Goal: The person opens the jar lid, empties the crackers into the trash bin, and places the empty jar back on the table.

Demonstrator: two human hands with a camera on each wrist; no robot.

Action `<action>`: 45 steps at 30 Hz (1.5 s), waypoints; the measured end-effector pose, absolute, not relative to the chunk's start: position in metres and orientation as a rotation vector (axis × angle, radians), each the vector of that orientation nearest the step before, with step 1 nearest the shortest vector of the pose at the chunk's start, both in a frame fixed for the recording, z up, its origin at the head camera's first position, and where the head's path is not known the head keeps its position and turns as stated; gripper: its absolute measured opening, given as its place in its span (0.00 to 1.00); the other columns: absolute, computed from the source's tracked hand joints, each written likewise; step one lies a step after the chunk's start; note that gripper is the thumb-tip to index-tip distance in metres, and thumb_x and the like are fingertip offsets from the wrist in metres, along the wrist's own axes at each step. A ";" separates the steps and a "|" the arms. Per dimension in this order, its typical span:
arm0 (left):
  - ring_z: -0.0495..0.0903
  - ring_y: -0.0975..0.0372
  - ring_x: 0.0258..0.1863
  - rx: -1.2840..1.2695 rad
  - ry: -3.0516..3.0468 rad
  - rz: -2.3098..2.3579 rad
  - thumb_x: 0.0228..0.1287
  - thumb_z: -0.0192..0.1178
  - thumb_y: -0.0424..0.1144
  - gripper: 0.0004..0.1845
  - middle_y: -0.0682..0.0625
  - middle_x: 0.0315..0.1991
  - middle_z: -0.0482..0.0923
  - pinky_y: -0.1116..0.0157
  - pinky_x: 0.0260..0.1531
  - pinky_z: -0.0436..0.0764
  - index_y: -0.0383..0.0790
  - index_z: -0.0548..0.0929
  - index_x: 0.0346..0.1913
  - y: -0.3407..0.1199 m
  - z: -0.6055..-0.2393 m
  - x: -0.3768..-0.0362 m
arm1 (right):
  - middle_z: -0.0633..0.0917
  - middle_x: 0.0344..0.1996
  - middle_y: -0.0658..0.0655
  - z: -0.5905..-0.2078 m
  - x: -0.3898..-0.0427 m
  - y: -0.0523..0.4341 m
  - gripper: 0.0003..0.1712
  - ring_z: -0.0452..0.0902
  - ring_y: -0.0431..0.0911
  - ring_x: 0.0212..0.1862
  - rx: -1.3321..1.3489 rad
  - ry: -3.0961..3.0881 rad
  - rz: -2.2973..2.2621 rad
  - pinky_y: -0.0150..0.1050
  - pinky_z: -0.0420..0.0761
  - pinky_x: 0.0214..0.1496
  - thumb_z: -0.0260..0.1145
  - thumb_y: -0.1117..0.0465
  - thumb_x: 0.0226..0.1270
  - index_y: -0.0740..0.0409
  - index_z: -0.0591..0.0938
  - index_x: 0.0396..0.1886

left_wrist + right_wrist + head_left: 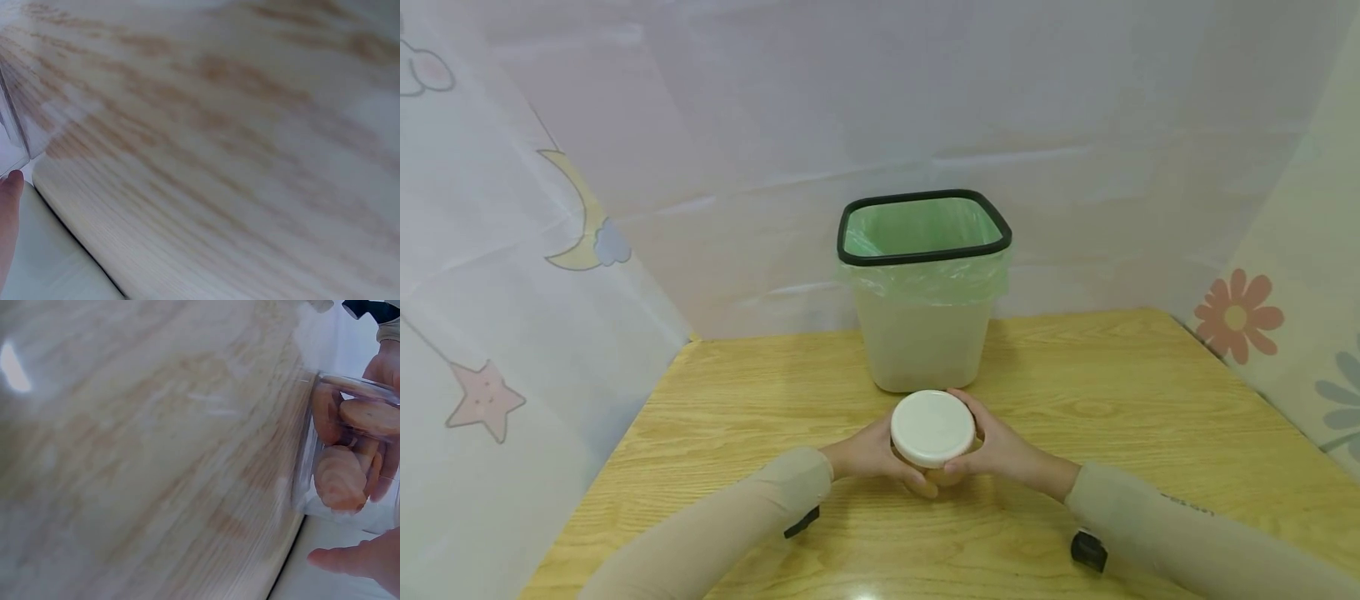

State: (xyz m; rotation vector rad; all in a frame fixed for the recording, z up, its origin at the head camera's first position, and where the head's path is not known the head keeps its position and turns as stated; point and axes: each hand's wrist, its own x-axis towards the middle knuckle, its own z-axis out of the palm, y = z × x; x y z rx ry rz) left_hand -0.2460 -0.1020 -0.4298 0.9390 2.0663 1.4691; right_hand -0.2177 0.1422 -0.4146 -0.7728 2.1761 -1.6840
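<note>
A clear jar [305, 469] with a round white lid [932, 427] stands upright between both hands. My left hand [878, 454] holds it from the left, with the thumb along the near side. From the right, my right hand [996, 448] grips it, fingers reaching round the far side and thumb at the front. Pinkish-brown rounded shapes show through the transparent wall in the right wrist view; I cannot tell whether they are contents or fingers seen through it. Only a fingertip [9, 200] and the jar's edge appear in the left wrist view.
Directly behind the jar, a white bin [921, 342] with a black rim and green liner stands on the wooden table [760, 400]. Printed cloth [737, 250] hangs behind and along both sides. Black wrist devices [1087, 550] sit under the sleeves.
</note>
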 end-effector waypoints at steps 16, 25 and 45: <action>0.62 0.64 0.66 0.988 2.015 1.489 0.49 0.78 0.42 0.56 0.56 0.68 0.60 0.63 0.66 0.62 0.53 0.49 0.74 -0.103 -0.430 -0.247 | 0.58 0.69 0.74 -0.402 -0.218 0.147 0.65 0.50 0.70 0.70 -0.833 2.208 -1.756 0.71 0.55 0.64 0.78 0.51 0.53 0.70 0.44 0.75; 0.60 0.65 0.68 0.916 2.078 1.420 0.49 0.77 0.39 0.57 0.57 0.69 0.58 0.63 0.67 0.60 0.52 0.48 0.75 -0.103 -0.428 -0.246 | 0.59 0.69 0.74 -0.393 -0.212 0.155 0.63 0.51 0.71 0.69 -0.846 2.294 -1.740 0.72 0.55 0.63 0.80 0.57 0.51 0.69 0.47 0.75; 0.58 0.59 0.70 0.903 2.085 1.405 0.51 0.75 0.32 0.55 0.52 0.71 0.57 0.56 0.68 0.58 0.50 0.50 0.76 -0.102 -0.426 -0.245 | 0.63 0.66 0.75 -0.381 -0.202 0.171 0.60 0.59 0.69 0.66 -0.786 2.391 -1.788 0.67 0.61 0.61 0.79 0.67 0.48 0.71 0.51 0.73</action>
